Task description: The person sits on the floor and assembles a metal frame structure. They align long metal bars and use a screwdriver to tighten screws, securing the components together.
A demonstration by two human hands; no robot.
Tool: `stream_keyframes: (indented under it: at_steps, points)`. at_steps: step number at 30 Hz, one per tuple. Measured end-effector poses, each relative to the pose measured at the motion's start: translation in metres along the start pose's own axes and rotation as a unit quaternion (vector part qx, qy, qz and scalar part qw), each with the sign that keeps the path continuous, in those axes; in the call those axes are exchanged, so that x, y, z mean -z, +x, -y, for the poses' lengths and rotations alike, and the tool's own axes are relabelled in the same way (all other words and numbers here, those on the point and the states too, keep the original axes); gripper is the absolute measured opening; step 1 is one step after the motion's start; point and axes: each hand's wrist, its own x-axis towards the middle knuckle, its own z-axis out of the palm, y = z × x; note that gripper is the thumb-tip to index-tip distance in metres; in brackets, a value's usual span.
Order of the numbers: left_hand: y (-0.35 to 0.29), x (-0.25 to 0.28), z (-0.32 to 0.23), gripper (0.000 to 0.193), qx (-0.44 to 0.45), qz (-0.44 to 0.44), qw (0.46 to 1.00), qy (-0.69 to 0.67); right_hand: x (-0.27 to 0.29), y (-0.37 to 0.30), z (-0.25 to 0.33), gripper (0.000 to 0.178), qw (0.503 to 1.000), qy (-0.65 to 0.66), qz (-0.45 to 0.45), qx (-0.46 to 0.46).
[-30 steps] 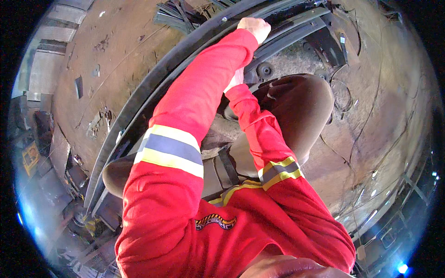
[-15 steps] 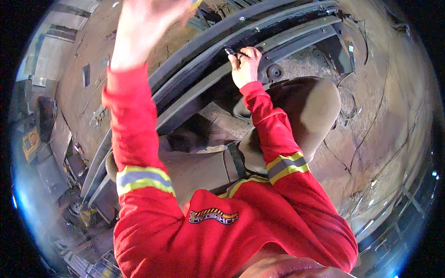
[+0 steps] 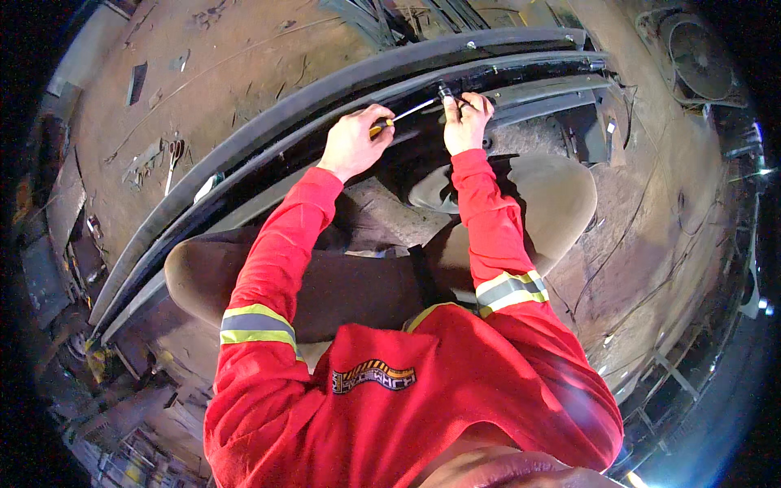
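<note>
My left hand (image 3: 351, 145) is closed around the yellow and black handle of a screwdriver (image 3: 381, 127). The screwdriver's thin shaft points right, its tip close to a small black fitting (image 3: 444, 92). Whether tip and fitting touch, I cannot tell. My right hand (image 3: 467, 127) pinches this fitting between thumb and fingers, just above the dark channel of a long curved metal beam (image 3: 325, 115). Several such grey beams lie side by side, arching from lower left to upper right in front of my knees.
Scissors-like tool (image 3: 174, 163) with dark handles lies on the brown floor beyond the beams, left of a small white object (image 3: 208, 188). Metal bars (image 3: 366, 23) are piled at the far side. A large round, fan-like thing (image 3: 698, 58) stands far right. Thin cables cross the floor on the right.
My left hand has come down from the upper edge to the beams, bringing the screwdriver beside my right hand. The view has shifted; my right hand still grips the black fitting.
</note>
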Motion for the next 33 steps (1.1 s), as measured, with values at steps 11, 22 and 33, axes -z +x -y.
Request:
stream_keyframes:
  at_steps: [11, 22, 33]
  points:
    - [-0.0027, 0.0040, -0.0039, 0.021, 0.016, 0.002, 1.000, 0.001, -0.0021, 0.0006, 0.0033, 0.021, 1.000, -0.006, 0.003, -0.007]
    - [-0.0020, 0.0004, -0.0002, 0.021, 0.020, -0.011, 0.999, -0.036, 0.0007, 0.0018, 0.0062, 0.022, 1.000, -0.012, -0.007, -0.001]
    - [-0.0013, -0.0017, 0.0036, 0.021, 0.002, -0.015, 0.999, -0.029, -0.0037, -0.0014, 0.0030, 0.021, 0.999, -0.026, -0.019, 0.021]
